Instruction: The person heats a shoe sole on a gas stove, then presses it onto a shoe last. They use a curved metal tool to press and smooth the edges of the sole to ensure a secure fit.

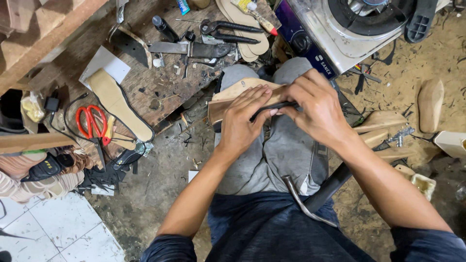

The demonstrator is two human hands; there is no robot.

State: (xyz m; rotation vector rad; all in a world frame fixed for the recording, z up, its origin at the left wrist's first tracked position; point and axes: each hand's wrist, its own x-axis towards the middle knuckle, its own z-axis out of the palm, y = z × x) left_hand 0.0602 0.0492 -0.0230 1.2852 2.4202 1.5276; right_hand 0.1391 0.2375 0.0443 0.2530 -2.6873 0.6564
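Observation:
A tan wooden shoe last [233,95] rests across my knees, and both hands are on it. My left hand [241,121] presses its fingers flat over the last's side. My right hand [313,109] grips the last from the right, with a thin black strip [272,107] running under its fingers along the last. A hammer with a black handle [315,196] lies on my lap below the hands.
A wooden workboard [160,82] on the left carries a tan insole [116,102], red scissors [94,123], a knife [189,48] and black pincers [228,31]. A stove [349,29] stands ahead. Another wooden last [430,104] and wood pieces [383,121] lie on the dirt floor to the right.

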